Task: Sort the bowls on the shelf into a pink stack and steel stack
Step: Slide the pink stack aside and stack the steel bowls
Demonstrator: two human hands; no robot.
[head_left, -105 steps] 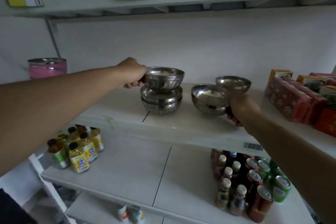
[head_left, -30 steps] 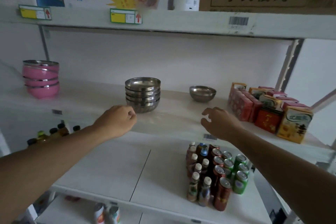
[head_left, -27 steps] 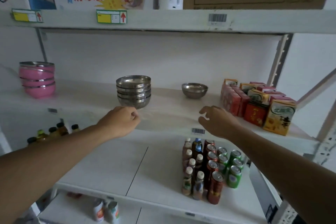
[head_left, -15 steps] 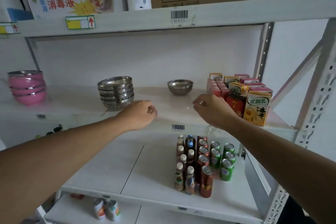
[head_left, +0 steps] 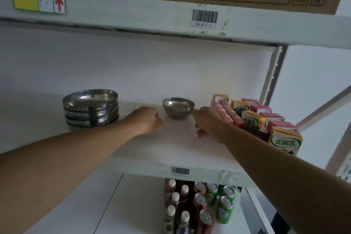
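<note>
A lone steel bowl (head_left: 178, 107) is left on the shelf (head_left: 171, 146), apart from the steel stack (head_left: 91, 108). It is flanked by the loosely curled, empty left hand (head_left: 145, 119) and the half-spread, empty right hand (head_left: 207, 122). The rim should be gripped, then lowered squarely into the stack.

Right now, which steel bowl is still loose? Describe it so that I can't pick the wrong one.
Find the middle shelf, under the cardboard box. Between the steel stack on the left and the drink cartons on the right sits the single steel bowl. It stands alone, upright and empty, smaller than the stacked ones, between the left hand and the right hand.
</note>
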